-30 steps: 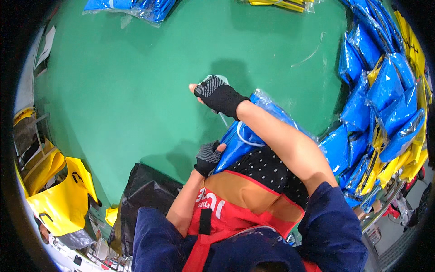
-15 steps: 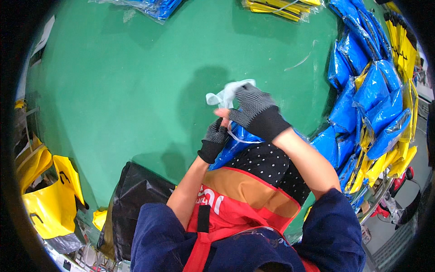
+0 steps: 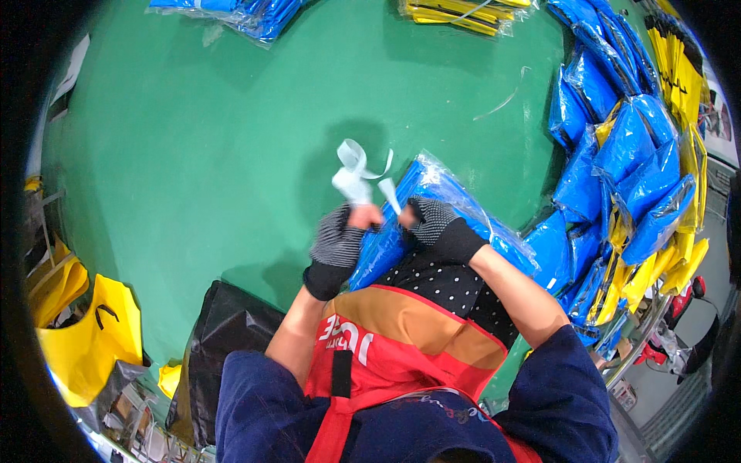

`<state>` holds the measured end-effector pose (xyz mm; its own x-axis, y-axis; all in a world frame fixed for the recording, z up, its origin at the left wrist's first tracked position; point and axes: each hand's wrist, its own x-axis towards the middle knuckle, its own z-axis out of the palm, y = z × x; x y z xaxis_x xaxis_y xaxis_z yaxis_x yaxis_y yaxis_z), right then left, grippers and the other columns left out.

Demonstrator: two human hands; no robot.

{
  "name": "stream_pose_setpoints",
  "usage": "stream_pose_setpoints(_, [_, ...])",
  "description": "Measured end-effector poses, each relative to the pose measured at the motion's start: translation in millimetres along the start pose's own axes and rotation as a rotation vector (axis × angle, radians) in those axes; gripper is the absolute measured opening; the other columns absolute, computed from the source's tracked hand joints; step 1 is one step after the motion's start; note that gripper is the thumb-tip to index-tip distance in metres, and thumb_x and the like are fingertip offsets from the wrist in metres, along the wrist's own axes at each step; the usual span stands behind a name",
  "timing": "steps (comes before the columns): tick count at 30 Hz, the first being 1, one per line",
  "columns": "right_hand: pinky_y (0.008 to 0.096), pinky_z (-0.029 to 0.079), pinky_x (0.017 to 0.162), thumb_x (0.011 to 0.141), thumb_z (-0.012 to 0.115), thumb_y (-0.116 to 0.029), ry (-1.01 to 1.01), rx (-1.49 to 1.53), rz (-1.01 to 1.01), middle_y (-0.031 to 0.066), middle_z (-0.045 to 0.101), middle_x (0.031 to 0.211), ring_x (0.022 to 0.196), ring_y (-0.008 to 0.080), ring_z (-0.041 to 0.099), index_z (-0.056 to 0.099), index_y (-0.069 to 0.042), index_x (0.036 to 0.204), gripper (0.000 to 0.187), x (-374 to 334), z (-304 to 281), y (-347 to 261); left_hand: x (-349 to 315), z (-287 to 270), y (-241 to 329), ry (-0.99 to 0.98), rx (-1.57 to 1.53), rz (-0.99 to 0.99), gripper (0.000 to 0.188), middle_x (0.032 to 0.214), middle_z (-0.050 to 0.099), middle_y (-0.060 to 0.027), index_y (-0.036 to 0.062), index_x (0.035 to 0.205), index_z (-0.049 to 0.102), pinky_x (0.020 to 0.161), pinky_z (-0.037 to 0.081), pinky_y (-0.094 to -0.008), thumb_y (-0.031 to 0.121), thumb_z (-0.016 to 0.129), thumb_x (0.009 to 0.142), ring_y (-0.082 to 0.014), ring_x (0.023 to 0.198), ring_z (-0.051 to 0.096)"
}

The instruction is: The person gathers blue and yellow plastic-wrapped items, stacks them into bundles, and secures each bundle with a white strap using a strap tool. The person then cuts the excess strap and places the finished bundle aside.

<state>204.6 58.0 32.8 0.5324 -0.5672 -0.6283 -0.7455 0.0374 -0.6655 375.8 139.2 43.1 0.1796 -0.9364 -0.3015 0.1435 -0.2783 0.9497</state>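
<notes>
My left hand, in a grey-and-black knit glove with bare fingertips, pinches a loosely curled white strip. Its loops stand up above the fingers. My right hand, gloved the same way, is closed near a narrow white strip end that rises beside its fingertips. Whether the two white pieces join is hidden. Under and behind both hands lies a stack of blue folded bags in clear plastic, resting against my lap. A thin pale band crosses the stack at its right part.
Clear-wrapped blue packs and yellow bags pile along the right. More blue packs and a yellow bundle lie at the far edge of the green surface. A black bag and yellow bags stand left.
My hands have drawn apart; the left moved left and down, the right moved down. The white strip, bunched at my right hand before, now curls above my left. More of the blue stack shows.
</notes>
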Motion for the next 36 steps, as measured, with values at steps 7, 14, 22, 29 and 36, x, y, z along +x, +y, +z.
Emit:
stream_pose_setpoints(7, [0.0314,0.042,0.083,0.077,0.056,-0.005,-0.177,0.485,-0.148,0.0099,0.06,0.095,0.092,0.0187,0.055,0.057,-0.003,0.102,0.025,-3,-8,10,57,43,20,-0.406,0.414,0.238,0.026,0.084,0.06,-0.0148,0.0043,0.092,0.062,0.072,0.046,-0.0348,0.026,0.049,0.085,-0.0263,0.079,0.06])
stream_pose_setpoints(14, [0.0292,0.045,0.074,0.079,0.062,-0.025,-0.308,0.426,-0.094,0.0109,0.065,0.082,0.077,0.016,0.06,0.065,-0.004,0.091,0.025,-9,-10,-9,45,1,-34,-0.416,0.135,-0.132,0.048,0.073,0.058,-0.016,0.0018,0.085,0.059,0.066,0.042,-0.0338,0.041,0.032,0.092,-0.0263,0.069,0.056])
stream_pose_setpoints(22, [0.0278,0.046,0.067,0.08,0.062,-0.027,-0.375,0.379,-0.149,0.012,0.065,0.079,0.071,0.0154,0.061,0.066,-0.002,0.089,0.027,-1,-13,-4,13,-29,-42,-0.481,0.312,0.185,0.023,0.082,0.057,-0.0142,0.0028,0.077,0.059,0.072,0.042,-0.0362,0.026,0.06,0.079,-0.0255,0.08,0.055])
stream_pose_setpoints(29, [0.0256,0.047,0.063,0.077,0.064,-0.021,-0.242,0.505,-0.042,0.0109,0.066,0.081,0.071,0.0127,0.061,0.067,-0.001,0.086,0.022,-6,-13,-10,-19,-7,0,-0.298,0.779,0.337,0.017,0.075,0.057,-0.0133,0.0042,0.075,0.06,0.065,0.043,-0.0391,0.021,0.062,0.073,-0.0312,0.072,0.055])
stream_pose_setpoints(36, [0.0365,0.048,0.059,0.073,0.055,-0.014,-0.017,-0.37,-0.589,0.014,0.059,0.07,0.063,0.0305,0.059,0.061,-0.008,0.072,0.009,-8,0,-16,-11,-7,-52,-0.235,0.231,-0.131,0.043,0.082,0.057,-0.0163,0.0015,0.088,0.058,0.071,0.042,-0.0349,0.037,0.035,0.092,-0.0279,0.077,0.055])
